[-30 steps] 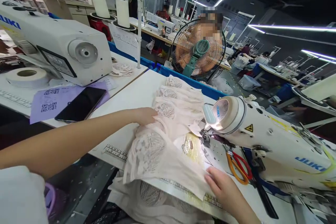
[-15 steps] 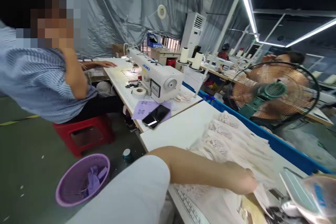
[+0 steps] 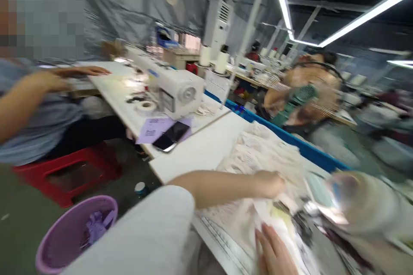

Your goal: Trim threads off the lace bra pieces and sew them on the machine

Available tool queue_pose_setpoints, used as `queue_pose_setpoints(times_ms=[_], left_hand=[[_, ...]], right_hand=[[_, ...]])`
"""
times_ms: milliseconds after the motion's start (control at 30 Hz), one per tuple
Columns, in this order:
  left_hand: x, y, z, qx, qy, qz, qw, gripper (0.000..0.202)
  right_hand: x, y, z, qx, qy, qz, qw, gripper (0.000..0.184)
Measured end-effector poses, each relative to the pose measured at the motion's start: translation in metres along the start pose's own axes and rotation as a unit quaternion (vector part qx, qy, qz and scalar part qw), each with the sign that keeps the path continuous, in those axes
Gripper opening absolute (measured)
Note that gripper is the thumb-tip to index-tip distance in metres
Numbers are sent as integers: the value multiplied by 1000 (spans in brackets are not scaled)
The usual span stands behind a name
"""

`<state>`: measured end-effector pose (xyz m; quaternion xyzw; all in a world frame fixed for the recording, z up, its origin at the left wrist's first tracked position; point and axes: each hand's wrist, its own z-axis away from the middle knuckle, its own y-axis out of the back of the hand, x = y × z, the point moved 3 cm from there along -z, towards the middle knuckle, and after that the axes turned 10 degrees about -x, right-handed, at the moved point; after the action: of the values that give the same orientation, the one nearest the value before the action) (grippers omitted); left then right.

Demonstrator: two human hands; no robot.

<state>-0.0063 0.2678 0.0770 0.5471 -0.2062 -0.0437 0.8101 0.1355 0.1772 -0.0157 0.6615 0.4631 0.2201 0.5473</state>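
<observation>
My left arm, in a white sleeve, reaches across the table to the right. The left hand [image 3: 270,184] looks curled closed at the edge of white fabric [image 3: 238,223]; its fingers are mostly hidden and blurred. Low in the view my right hand [image 3: 275,251] lies on the same fabric, fingers stretched out, thumb out of sight. A pile of off-white lace-patterned pieces [image 3: 258,150] spreads beyond the left hand. Right of both hands stands a blurred white sewing machine [image 3: 364,197], with dark metal parts [image 3: 303,223] near the fabric.
A phone [image 3: 171,135] rests on purple paper [image 3: 150,130] beside another sewing machine [image 3: 177,90]. A co-worker [image 3: 35,107] sits at left on a red stool [image 3: 64,176]. A purple basket [image 3: 48,240] stands on the floor. A fan [image 3: 300,94] stands beyond the blue trough [image 3: 309,150].
The view has swung right, so the surroundings sit further left. My right hand has come into view on the fabric. My left hand stays by the white fabric.
</observation>
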Motion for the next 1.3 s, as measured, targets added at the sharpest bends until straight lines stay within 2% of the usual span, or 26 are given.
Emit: queue_pose_setpoints(times_ms=[67, 100, 200, 267, 300, 433, 667, 900, 1300], left_hand=[[13, -9, 18, 15, -71, -23, 997, 15], [16, -17, 24, 20, -111, -32, 993, 18], [7, -44, 28, 26, -236, -37, 971, 29], [-3, -62, 22, 43, -269, -35, 962, 38], [-6, -68, 20, 74, -281, -53, 956, 38], [-5, -78, 11, 123, -287, -119, 943, 36], [7, -63, -5, 113, -260, -134, 950, 35], [14, -59, -19, 90, -245, -149, 954, 36], [22, -59, -33, 104, -235, -156, 954, 35]], right_hand=[[-7, 17, -8, -1, 52, 23, 998, 39], [-6, 24, -14, -28, 65, 4, 998, 37], [11, 39, -29, -61, -7, 14, 998, 24], [21, 41, -31, -75, -36, 21, 996, 23], [23, 42, -29, -77, -45, 21, 996, 23], [19, 43, -8, -55, -73, 12, 996, 25], [23, 43, 27, 12, -151, -14, 988, 28], [24, 39, 29, 13, -197, -18, 980, 29], [27, 37, 30, 24, -204, -11, 979, 26]])
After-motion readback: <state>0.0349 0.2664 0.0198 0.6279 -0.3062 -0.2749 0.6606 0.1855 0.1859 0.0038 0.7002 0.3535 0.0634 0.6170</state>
